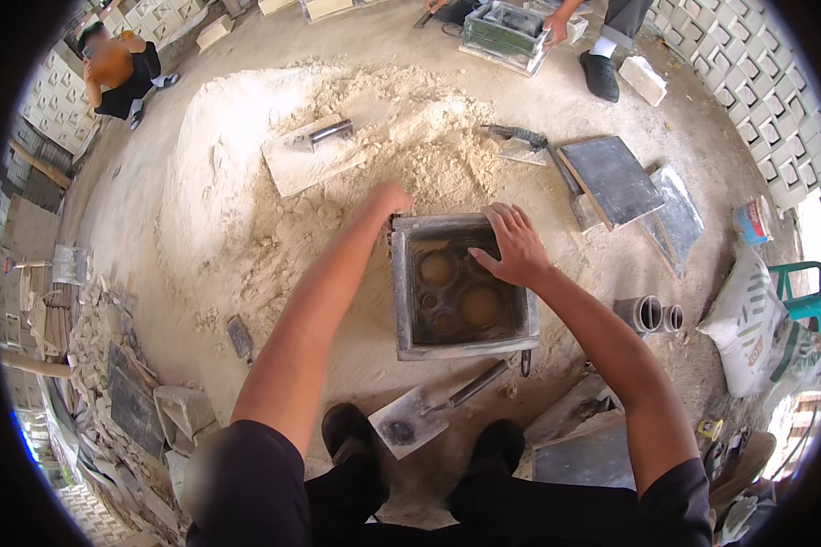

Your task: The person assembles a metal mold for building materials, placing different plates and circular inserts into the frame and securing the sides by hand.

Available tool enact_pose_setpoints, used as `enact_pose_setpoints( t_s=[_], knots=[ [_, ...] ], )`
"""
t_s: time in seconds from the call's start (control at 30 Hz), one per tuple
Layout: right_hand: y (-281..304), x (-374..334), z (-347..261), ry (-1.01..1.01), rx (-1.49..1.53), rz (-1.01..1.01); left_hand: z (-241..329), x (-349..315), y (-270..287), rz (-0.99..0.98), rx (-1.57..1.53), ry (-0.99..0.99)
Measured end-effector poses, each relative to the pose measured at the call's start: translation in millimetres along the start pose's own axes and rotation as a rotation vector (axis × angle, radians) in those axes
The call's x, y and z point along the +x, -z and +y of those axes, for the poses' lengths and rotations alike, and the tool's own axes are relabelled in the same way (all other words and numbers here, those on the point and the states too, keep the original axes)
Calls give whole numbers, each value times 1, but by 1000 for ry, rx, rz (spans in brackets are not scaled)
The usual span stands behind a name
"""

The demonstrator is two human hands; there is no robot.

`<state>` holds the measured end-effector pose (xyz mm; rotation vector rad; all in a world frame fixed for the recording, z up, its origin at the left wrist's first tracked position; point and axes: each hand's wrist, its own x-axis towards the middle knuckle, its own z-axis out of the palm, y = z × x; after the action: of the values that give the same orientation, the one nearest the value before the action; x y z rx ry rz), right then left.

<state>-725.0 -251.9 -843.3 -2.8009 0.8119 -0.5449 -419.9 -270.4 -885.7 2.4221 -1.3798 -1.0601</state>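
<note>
A square metal mould box (pixel 465 350) stands on the sandy ground in front of me, with several round shapes on its inside floor. My left hand (pixel 390 199) is closed at the box's far left corner; the wrist and arm hide what its fingers grip. My right hand (pixel 517 244) lies over the far right part of the rim, fingers apart and thumb stretched inward above the cavity. Below the box, a flat plastering trowel (pixel 409 427) with a dark tube handle lies between my feet.
Beyond the box spreads a pile of pale sand (pixel 237 137), bearing another trowel (pixel 306 155). Dark boards (pixel 611 180) lie to the right, near pipe pieces (pixel 646 314) and sacks (pixel 743 319). Rubble (pixel 100 328) lines the left. A person handles another mould (pixel 506 41); someone crouches far left.
</note>
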Motion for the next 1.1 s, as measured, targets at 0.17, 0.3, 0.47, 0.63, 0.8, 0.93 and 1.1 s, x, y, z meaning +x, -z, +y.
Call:
enact_pose_setpoints(
  t_s=[0.17,0.3,0.47,0.63,0.8,0.93,1.1],
  knots=[
    [-1,-5,5,-20,-14,2,-21,-13,-5,-142,-595,39],
    [-2,4,-3,2,-7,12,-55,-8,-13,61,-458,-32],
    [0,-4,8,-20,-49,-15,-16,-15,-18,95,-133,-114],
    [-6,4,-5,7,-22,16,-53,8,-26,38,-597,-28],
    [-8,9,-12,29,6,28,-70,5,-25,-121,-890,-9],
    [-1,3,-2,10,-29,17,-42,-6,-35,-218,-1178,-3],
    [-1,3,-1,-23,-46,-4,-32,14,-54,-218,-1436,113]
  ],
)
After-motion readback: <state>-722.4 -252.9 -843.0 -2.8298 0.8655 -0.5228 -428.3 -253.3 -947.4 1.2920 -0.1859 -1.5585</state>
